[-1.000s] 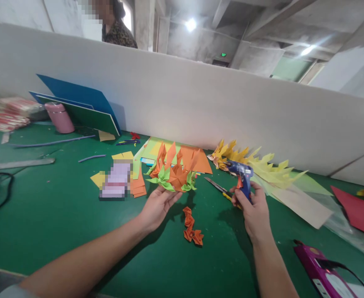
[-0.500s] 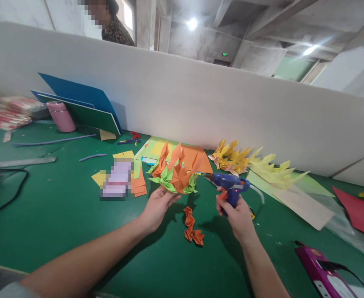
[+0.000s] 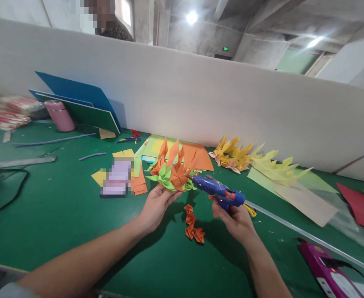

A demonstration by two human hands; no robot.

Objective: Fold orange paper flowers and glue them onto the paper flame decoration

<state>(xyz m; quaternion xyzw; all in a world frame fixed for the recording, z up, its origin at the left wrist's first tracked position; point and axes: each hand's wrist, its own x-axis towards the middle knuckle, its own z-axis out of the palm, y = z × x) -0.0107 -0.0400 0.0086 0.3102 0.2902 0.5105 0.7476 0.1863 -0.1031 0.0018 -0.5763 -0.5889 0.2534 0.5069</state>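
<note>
My left hand (image 3: 160, 203) is closed on the lower edge of an orange paper crown (image 3: 179, 176), which has pointed tips and green folded paper flowers (image 3: 163, 177) around its base. In my right hand (image 3: 234, 217) is a blue hot glue gun (image 3: 217, 190), its nozzle pointing left at the crown's right side. Whether the tip touches the paper I cannot tell. A long clear glue stick (image 3: 293, 227) sticks out of the gun's back. Below the crown, several small orange folded paper pieces (image 3: 194, 234) lie on the green table (image 3: 169, 269).
A yellow paper crown (image 3: 231, 155) and a pale yellow spiky strip (image 3: 278, 167) lie behind on the right. A purple power strip (image 3: 318, 265) is at front right. Left are a blurred phone-like object (image 3: 117, 178), a pink bottle (image 3: 60, 116) and leaning boards (image 3: 76, 95). A person (image 3: 115, 31) is beyond the partition.
My right hand has swung the glue gun leftward, bringing its nozzle to the orange crown. The long glue stick now shows behind it. My left hand holds the crown nearly in place.
</note>
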